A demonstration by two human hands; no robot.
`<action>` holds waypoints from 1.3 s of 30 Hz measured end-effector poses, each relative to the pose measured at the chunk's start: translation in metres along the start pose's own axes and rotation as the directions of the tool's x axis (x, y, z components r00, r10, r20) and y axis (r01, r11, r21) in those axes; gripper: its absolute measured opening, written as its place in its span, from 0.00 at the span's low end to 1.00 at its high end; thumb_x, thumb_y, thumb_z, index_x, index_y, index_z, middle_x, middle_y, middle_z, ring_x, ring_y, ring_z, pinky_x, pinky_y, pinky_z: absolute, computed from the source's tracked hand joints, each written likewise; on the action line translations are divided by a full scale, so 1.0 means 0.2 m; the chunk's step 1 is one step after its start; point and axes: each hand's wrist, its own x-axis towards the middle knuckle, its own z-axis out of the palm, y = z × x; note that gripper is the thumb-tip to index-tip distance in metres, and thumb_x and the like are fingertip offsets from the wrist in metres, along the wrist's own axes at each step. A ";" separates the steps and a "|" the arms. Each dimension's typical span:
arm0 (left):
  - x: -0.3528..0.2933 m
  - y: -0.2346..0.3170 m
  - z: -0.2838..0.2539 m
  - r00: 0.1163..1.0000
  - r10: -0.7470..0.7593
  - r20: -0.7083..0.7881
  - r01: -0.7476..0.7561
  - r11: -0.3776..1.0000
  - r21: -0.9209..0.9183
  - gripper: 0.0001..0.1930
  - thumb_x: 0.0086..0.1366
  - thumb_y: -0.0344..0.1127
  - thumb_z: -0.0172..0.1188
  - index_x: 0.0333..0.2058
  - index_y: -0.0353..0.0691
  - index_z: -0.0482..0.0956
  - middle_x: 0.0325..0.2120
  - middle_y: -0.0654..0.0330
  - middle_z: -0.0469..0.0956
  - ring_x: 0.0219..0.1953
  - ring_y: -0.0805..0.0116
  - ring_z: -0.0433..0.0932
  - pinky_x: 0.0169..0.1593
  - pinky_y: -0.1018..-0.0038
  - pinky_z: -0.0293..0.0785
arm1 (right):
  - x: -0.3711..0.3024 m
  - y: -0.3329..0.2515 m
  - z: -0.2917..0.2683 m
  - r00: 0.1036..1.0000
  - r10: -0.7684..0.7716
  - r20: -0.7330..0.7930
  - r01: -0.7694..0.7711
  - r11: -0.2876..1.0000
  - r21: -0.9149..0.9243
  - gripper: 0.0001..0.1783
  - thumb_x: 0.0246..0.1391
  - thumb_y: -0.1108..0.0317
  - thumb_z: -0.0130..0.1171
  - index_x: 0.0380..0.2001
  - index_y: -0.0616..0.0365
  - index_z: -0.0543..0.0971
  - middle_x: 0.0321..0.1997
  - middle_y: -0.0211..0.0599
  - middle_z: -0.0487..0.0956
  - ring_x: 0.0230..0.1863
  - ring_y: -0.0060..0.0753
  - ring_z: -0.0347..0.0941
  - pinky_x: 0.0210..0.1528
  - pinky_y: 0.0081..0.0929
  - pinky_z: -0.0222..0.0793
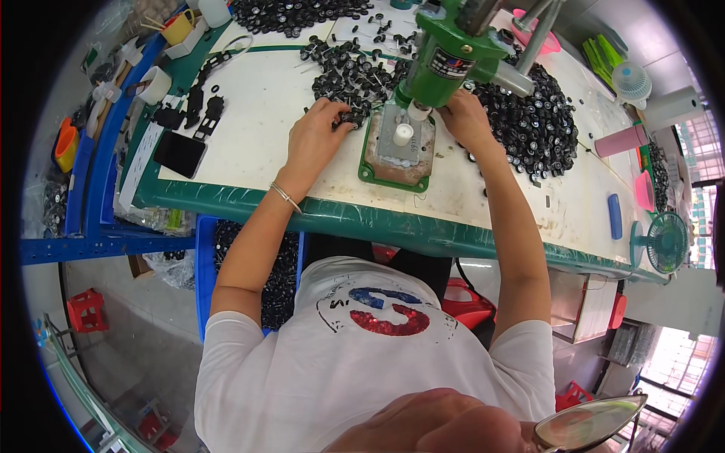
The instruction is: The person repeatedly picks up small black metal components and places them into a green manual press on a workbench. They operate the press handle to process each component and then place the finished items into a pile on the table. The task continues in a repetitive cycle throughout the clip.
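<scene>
My left hand (319, 142) is at the near edge of a pile of small black wheels with thin metal axles (351, 79). Its fingers curl round a black wheel part (350, 118), just left of the press base. Beyond the press head, my right hand (467, 122) reaches to the left edge of another heap of black wheels (532, 124); the press partly hides its fingertips. Between my hands stands a green bench press (438, 72). On its base (396, 169), a grey plate (391, 136) carries a short white round post (403, 134).
A dark phone (180, 155) and black plastic parts (195, 106) lie on the left of the table. To the right are a pink cup (621, 140), a blue case (615, 217) and a small green fan (667, 241). A blue crate (205, 279) of black parts sits below the table edge.
</scene>
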 end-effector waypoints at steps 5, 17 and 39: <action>0.03 -0.03 -0.02 1.000 -0.006 0.020 0.007 0.999 -0.053 0.14 0.50 0.32 0.69 0.37 0.37 0.80 0.30 0.61 0.76 0.31 0.70 0.76 0.35 0.77 0.72 | -0.01 -0.01 0.04 0.999 -0.011 -0.052 0.009 0.999 -0.039 0.08 0.49 0.69 0.59 0.35 0.49 0.81 0.34 0.29 0.78 0.43 0.36 0.72 0.49 0.33 0.63; 0.09 0.03 -0.15 0.917 -0.240 0.320 0.397 0.639 -0.659 0.08 0.53 0.29 0.67 0.33 0.38 0.80 0.32 0.58 0.81 0.26 0.86 0.72 0.22 0.87 0.59 | -0.05 -0.17 -0.13 0.978 0.203 -0.042 -0.165 0.885 0.436 0.12 0.49 0.65 0.62 0.38 0.56 0.80 0.38 0.34 0.80 0.42 0.34 0.74 0.50 0.32 0.65; 0.03 0.28 0.09 0.988 0.017 0.157 0.110 0.635 -0.765 0.05 0.54 0.27 0.67 0.29 0.32 0.82 0.27 0.67 0.78 0.30 0.80 0.72 0.37 0.82 0.66 | -0.18 -0.36 -0.15 0.979 0.206 0.010 -0.167 0.766 0.621 0.25 0.49 0.62 0.64 0.50 0.60 0.74 0.47 0.39 0.72 0.42 0.32 0.74 0.49 0.28 0.68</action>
